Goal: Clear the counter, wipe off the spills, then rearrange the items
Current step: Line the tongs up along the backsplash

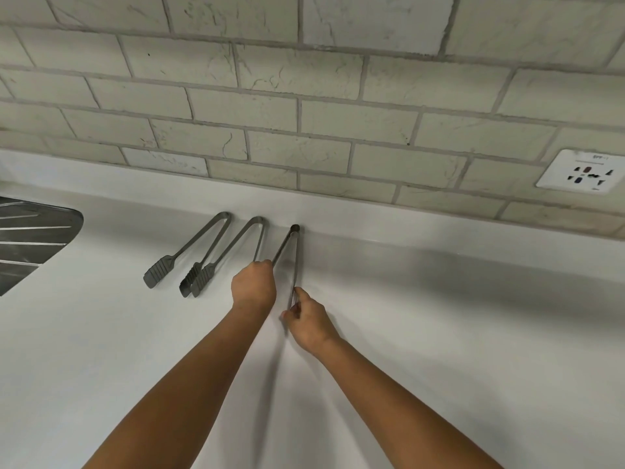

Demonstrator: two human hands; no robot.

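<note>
Three metal tongs lie side by side on the white counter (439,333), hinges toward the tiled wall. The left tongs (189,248) and the middle tongs (233,252) lie free. The right tongs (293,245), with a dark cap at the hinge, are held at both arms. My left hand (254,282) curls round the end of their left arm. My right hand (309,319) pinches the lower end of their right arm. The tips of these tongs are hidden by my hands.
A steel sink drainer (30,238) sits at the left edge. A white wall socket (581,172) is on the tiled backsplash (304,106) at the right.
</note>
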